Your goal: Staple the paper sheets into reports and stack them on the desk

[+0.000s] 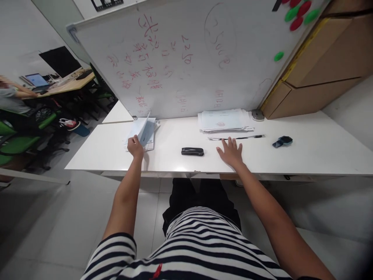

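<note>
My left hand (135, 147) is closed on the near edge of a paper sheet (143, 126), which lifts and curls up from a small paper stack (150, 136) on the left of the white table. Flat on the tabletop, my right hand (231, 152) has its fingers spread and holds nothing. Just beyond its fingertips lies a thin black-and-clear strip (244, 137), perhaps a wrapped pen. A black stapler (192, 151) rests between my two hands. Behind the strip sits a larger stack of papers (223, 121).
A whiteboard (180, 58) with red writing stands along the table's back. Cardboard boxes (317, 66) are stacked at the right. A dark wristwatch (282, 141) and a grey rounded object (257, 114) lie on the table (314, 155). A person (13, 97) sits at a desk far left.
</note>
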`<state>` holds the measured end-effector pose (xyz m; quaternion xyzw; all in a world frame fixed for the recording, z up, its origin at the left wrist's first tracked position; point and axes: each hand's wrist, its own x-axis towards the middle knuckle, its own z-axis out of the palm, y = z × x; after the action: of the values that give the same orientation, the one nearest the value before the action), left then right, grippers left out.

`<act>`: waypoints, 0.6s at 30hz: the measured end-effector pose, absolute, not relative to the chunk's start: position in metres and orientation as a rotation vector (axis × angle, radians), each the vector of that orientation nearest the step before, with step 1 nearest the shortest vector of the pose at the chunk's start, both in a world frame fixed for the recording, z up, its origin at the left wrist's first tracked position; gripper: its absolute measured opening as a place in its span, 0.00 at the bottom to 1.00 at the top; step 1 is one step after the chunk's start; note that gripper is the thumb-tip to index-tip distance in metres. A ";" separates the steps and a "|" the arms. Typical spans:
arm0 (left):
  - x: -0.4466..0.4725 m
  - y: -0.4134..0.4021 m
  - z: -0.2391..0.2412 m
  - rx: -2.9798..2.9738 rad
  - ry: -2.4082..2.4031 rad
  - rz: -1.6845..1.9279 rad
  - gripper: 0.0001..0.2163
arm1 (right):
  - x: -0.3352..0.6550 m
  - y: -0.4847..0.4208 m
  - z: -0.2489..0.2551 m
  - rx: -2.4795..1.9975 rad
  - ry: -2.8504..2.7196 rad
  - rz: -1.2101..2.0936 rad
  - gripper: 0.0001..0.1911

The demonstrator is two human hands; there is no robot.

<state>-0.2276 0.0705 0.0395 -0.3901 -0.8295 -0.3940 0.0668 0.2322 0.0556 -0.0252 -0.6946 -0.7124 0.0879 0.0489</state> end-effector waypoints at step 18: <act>-0.083 -0.012 0.137 -2.229 -0.809 -1.547 0.14 | 0.213 -0.022 0.020 -1.167 -1.630 0.808 0.53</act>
<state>-0.0834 -0.0123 0.1369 -0.7779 -0.2822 -0.5397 0.1546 0.2128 -0.0218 0.0195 -0.4765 -0.6653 0.3299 0.4707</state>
